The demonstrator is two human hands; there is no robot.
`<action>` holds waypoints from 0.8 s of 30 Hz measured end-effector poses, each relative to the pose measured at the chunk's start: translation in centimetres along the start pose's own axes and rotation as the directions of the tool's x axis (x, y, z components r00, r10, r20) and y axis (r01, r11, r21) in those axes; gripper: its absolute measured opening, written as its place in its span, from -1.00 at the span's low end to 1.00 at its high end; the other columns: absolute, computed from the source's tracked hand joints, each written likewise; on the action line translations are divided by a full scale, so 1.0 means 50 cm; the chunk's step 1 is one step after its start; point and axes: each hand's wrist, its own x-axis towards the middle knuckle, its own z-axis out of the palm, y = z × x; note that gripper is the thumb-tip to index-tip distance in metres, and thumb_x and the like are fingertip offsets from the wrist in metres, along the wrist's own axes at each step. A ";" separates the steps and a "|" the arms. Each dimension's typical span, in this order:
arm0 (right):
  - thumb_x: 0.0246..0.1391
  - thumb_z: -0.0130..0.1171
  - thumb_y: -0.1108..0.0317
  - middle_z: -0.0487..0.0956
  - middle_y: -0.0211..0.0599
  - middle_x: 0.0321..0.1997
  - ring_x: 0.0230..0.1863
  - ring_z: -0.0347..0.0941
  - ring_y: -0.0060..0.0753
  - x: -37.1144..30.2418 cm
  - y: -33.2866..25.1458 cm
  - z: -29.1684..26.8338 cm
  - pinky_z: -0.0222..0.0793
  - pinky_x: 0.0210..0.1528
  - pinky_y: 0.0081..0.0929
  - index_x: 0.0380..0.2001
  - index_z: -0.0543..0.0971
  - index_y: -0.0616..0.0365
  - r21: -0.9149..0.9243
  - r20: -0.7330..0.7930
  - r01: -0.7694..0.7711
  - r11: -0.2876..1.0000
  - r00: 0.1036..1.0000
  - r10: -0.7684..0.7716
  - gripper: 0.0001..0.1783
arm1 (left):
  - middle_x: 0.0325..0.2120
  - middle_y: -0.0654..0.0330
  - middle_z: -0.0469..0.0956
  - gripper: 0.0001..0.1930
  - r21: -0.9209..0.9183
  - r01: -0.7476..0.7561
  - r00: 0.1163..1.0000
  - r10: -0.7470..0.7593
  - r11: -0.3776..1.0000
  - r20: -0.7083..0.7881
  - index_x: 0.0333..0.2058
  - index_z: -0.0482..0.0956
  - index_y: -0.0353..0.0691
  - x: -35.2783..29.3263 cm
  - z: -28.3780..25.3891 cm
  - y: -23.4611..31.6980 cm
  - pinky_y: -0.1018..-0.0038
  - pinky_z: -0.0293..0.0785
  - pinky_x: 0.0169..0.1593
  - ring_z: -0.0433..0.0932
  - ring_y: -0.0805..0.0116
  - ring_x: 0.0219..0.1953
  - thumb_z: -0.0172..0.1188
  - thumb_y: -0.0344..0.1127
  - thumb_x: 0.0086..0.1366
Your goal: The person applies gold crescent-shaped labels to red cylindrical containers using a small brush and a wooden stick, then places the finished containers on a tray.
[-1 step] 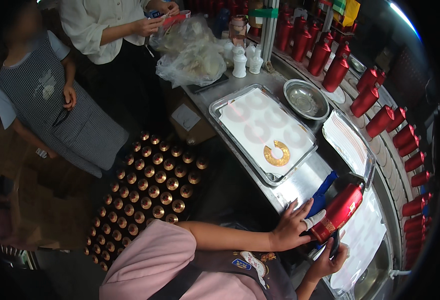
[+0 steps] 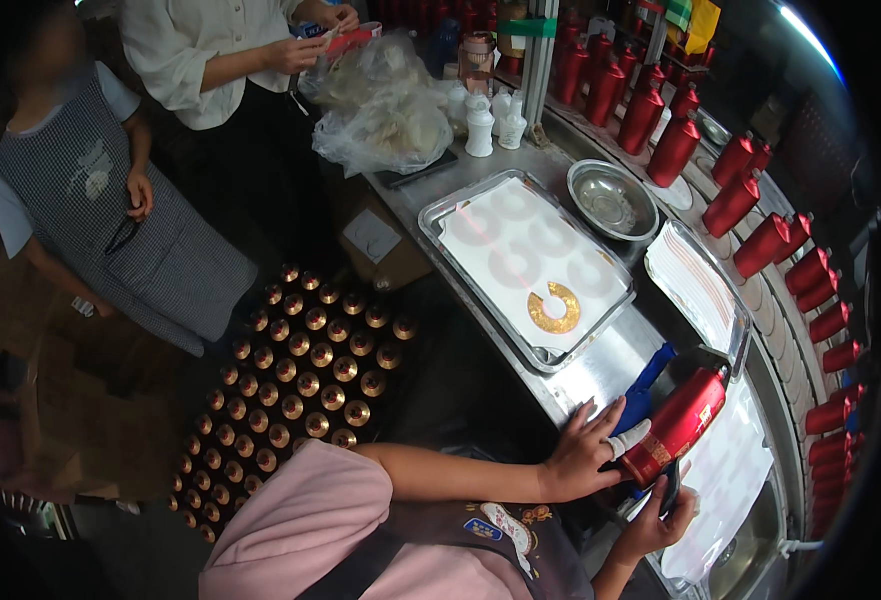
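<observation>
A shiny red bottle (image 2: 682,420) with a gold band lies tilted in front of me, its neck pointing away to the right. It rests against a blue support (image 2: 640,395). My left hand (image 2: 590,455) has its fingers stretched apart beside the bottle's lower part; a white-covered finger touches the bottle. My right hand (image 2: 660,520), with a white cover on one finger, is closed around a small dark flat tool (image 2: 670,487) at the bottle's base. Its exact kind cannot be made out. Farther off, a gold C-shaped sheet (image 2: 554,308) lies on a white-lined metal tray (image 2: 432,222).
A metal bowl (image 2: 613,199) and a second tray (image 2: 695,285) stand behind. Red bottles (image 2: 674,150) line a curved conveyor (image 2: 755,290) on the right. White sheet material (image 2: 725,500) covers the right side. Gold-topped bottles (image 2: 307,383) stand at left, near two people (image 2: 160,250).
</observation>
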 end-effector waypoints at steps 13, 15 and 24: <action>0.08 0.33 0.60 0.48 -0.33 -0.43 -0.37 0.36 -0.43 -0.004 -0.007 0.001 0.31 -0.24 -0.49 -0.37 0.54 0.29 -0.010 -0.008 0.025 1.000 1.000 -0.025 -0.87 | 0.39 -0.29 0.07 -0.66 -0.043 0.082 0.995 -0.080 0.996 0.052 -0.47 0.67 -0.40 -0.002 -0.015 -0.004 -0.17 -0.13 0.40 0.07 -0.05 0.46 0.40 -0.14 0.08; 0.08 0.33 0.61 0.48 -0.33 -0.43 -0.37 0.36 -0.42 -0.004 -0.009 0.002 0.31 -0.25 -0.49 -0.36 0.54 0.29 -0.013 0.003 0.012 1.000 1.000 -0.012 -0.87 | 0.41 -0.27 0.04 -0.66 -0.034 0.088 0.994 -0.085 0.996 0.068 -0.48 0.67 -0.40 -0.002 -0.019 -0.007 -0.18 -0.13 0.40 0.07 -0.05 0.46 0.40 -0.15 0.08; 0.08 0.32 0.64 0.47 -0.33 -0.43 -0.37 0.37 -0.42 -0.007 -0.014 0.001 0.31 -0.25 -0.50 -0.36 0.53 0.30 0.005 -0.005 -0.009 1.000 1.000 0.009 -0.86 | 0.44 -0.26 -0.09 -0.39 -0.004 0.074 0.987 -0.072 0.997 0.147 0.08 0.58 -0.32 0.009 -0.049 0.014 -0.25 -0.18 0.37 -0.02 -0.11 0.48 0.40 -0.12 0.08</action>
